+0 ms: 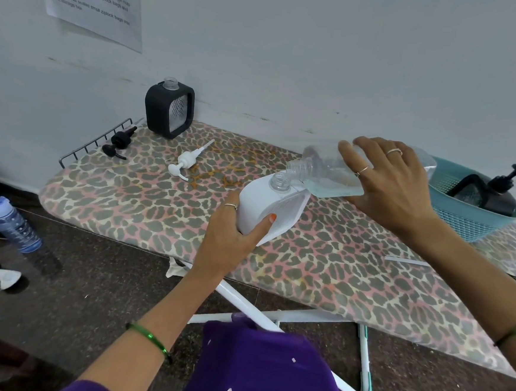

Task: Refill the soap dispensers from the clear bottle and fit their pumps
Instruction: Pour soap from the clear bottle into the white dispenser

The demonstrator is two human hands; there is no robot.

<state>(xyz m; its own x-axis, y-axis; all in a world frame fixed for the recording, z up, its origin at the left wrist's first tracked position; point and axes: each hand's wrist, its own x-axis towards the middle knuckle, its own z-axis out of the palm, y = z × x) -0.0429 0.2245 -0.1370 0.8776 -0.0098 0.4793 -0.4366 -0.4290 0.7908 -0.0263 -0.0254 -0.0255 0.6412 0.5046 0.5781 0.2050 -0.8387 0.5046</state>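
From the head camera, the leopard-print ironing board serves as the reference for everything else. Above its middle, the left hand grips a white soap dispenser, thumb curled across its front, holding it tilted with its open neck up. The right hand is wrapped over the clear bottle, which lies nearly on its side with pale blue liquid pooled along its lower wall; its mouth sits just beside and slightly above the dispenser's neck. Toward the board's far left end stands a black soap dispenser, pumpless, close to the wall. Near it on the cover lie two black pumps by the wire rack, and a white pump closer to the middle. At the board's right end a teal basket holds another black dispenser with its pump fitted. A blue water bottle stands on the floor left of the board.
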